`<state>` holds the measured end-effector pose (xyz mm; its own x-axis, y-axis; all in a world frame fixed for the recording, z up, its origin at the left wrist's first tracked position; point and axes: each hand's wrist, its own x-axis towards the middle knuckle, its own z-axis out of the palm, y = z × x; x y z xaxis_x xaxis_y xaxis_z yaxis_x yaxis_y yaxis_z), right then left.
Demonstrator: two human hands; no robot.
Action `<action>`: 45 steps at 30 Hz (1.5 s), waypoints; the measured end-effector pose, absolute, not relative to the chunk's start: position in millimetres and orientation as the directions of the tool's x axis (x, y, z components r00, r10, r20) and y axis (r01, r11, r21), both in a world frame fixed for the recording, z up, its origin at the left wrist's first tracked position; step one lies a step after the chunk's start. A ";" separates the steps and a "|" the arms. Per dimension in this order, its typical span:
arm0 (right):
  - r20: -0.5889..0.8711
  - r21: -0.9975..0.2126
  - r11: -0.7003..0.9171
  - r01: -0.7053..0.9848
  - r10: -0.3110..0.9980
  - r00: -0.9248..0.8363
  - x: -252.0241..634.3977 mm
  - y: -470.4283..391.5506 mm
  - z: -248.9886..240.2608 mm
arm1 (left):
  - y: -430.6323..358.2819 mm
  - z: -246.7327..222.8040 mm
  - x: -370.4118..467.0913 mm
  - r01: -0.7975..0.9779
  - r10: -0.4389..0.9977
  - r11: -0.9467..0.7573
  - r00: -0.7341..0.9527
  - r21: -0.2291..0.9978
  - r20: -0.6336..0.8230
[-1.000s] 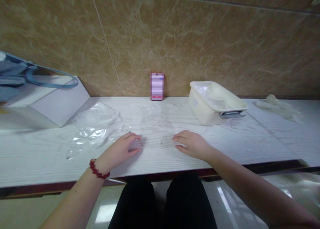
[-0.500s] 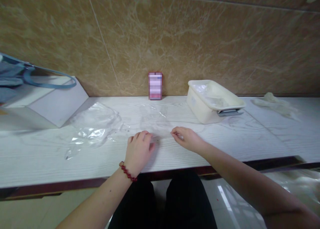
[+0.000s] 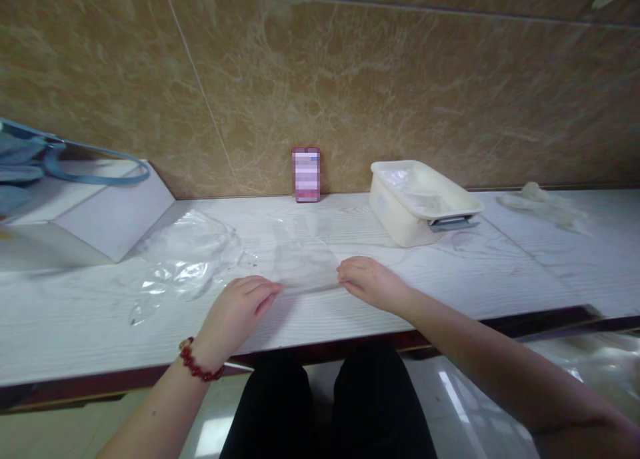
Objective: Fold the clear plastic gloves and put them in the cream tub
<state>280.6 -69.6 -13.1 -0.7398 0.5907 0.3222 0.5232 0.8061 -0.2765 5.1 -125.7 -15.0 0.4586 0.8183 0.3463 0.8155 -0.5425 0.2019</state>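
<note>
On the white tabletop (image 3: 310, 322): a clear plastic film (image 3: 305, 265) lies in front of you, its near edge running between your two hands. (It is so see-through that you can't tell a bag from a glove.)
Your left hand (image 3: 237, 312): thumb and fingertips drawn together, pinching the film's near left corner; a red bead bracelet (image 3: 197, 362) circles the wrist.
Your right hand (image 3: 373, 282): fingers bent and pressed together, tips pinching the film's near right side.
Loose plastic (image 3: 193, 252): a crumpled, shiny clear piece, flat on the tabletop left of the film.
Phone (image 3: 307, 175): upright against the brown marbled wall (image 3: 300, 79), beyond the film, its screen blurred.
Cream tub (image 3: 393, 212): open, right of the phone, with clear plastic inside and a gray latch (image 3: 453, 223) on its side.
Pale crumpled item (image 3: 545, 209): farther right, near the wall.
White box (image 3: 110, 212): at your left, a blue strap (image 3: 100, 177) looped over its top.
Your legs (image 3: 270, 405): dark-clothed, below the front edge.
</note>
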 end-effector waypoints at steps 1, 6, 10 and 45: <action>0.320 -0.276 0.816 0.509 0.577 -0.751 281.9 -75.2 -10.8 | -131.0 -15.3 2.5 0.806 0.807 -0.559 0.473 0.196 0.354; 0.304 -0.346 0.795 0.498 0.597 -0.743 287.1 -105.3 -3.6 | -156.4 -17.5 -6.0 0.734 0.789 -0.605 0.503 0.308 0.351; 0.263 -0.489 0.688 0.537 0.703 -0.661 283.5 -108.7 -3.0 | -157.8 -17.0 -2.7 0.702 0.877 -0.480 0.363 0.526 0.315; 0.077 -0.238 0.145 0.960 0.988 -0.131 222.9 13.3 -26.2 | -10.5 -10.6 11.1 0.817 0.981 0.097 -0.174 0.569 0.081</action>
